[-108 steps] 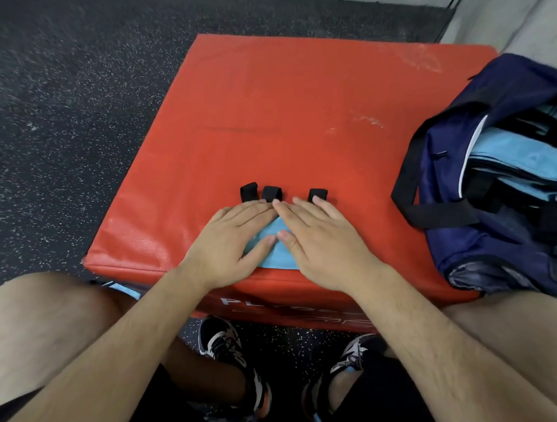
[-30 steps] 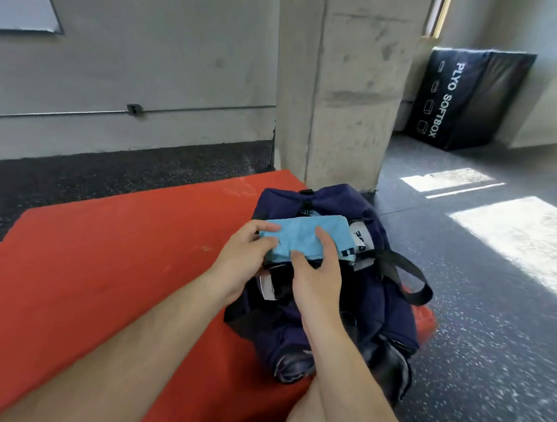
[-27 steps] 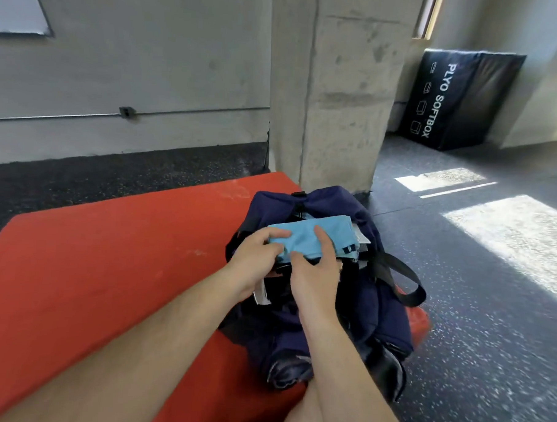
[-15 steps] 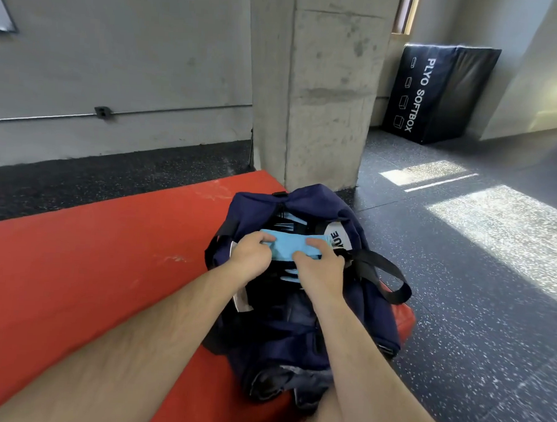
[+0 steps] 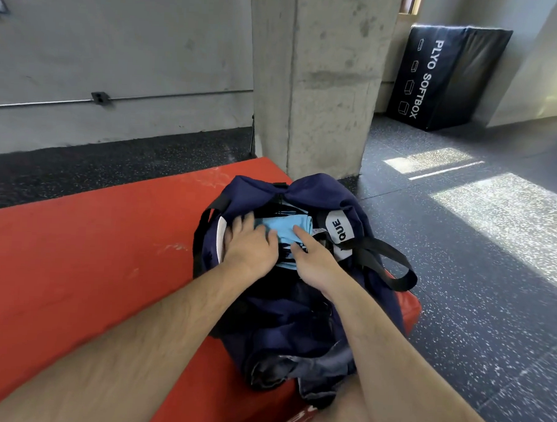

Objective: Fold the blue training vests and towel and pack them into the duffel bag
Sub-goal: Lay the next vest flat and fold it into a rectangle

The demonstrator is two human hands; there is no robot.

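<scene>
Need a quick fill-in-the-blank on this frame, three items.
The left hand and right hand press a folded ___ vest into the duffel bag.
The duffel bag sits on a ___ padded box.
The black box in the background reads PLYO ___.
Missing: blue; red; SOFTBOX.

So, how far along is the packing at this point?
Done: a folded light-blue vest sits in the open duffel bag, on the red box. In hand: left hand and right hand press it down. Left: closing the bag; whether the towel is inside cannot be told.
</scene>
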